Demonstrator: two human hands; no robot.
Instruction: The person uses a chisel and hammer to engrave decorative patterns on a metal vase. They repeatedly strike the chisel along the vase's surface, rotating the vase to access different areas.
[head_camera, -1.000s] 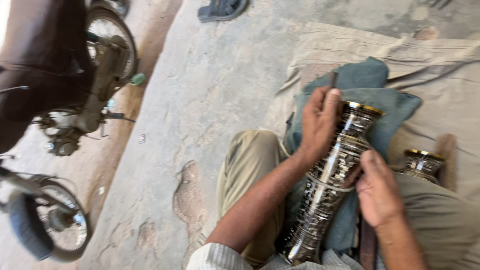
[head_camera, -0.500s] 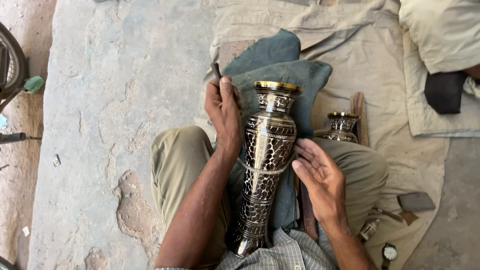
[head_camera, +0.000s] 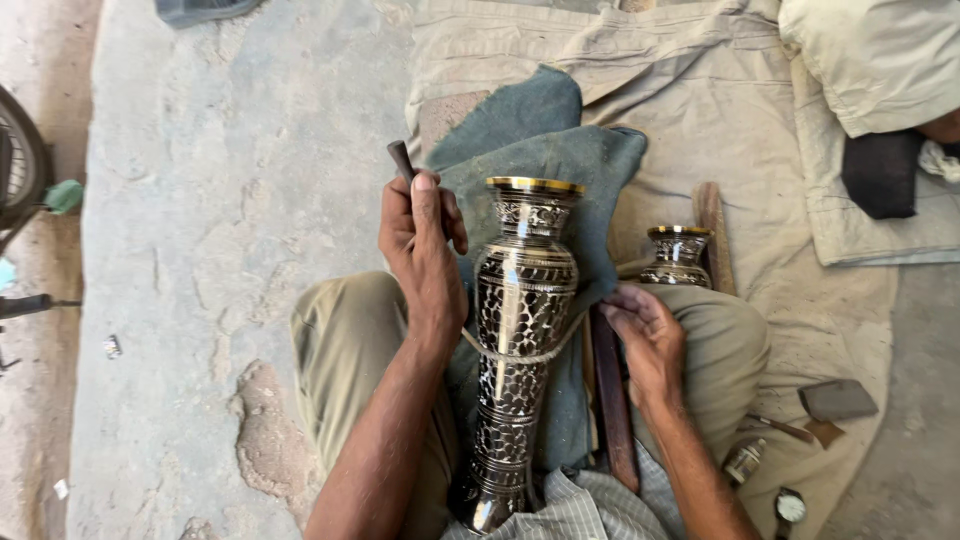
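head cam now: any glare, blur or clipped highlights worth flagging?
Head view: sharp overall, no visible motion blur on the left hand or right hand; bright specular glints on the engraved metal vase, strongest near its base; soft, even daylight with faint shadows; pale cloth top right near-overexposed.

a second, smaller engraved vase (head_camera: 677, 257) stood on the beige cloth (head_camera: 700, 120), just beside a wooden stick (head_camera: 712, 235); a long dark wooden bar (head_camera: 612, 410) lay along the seated person's trouser leg; a folded beige cushion (head_camera: 880, 60) sat at the upper right, a dark pad (head_camera: 880, 172) tucked under its edge; a flat grey block (head_camera: 838, 399) lay on the cloth at the lower right, near a small round watch-like object (head_camera: 790, 507); a cycle wheel (head_camera: 20, 165) showed at the left edge, over the cracked concrete floor (head_camera: 220, 200).
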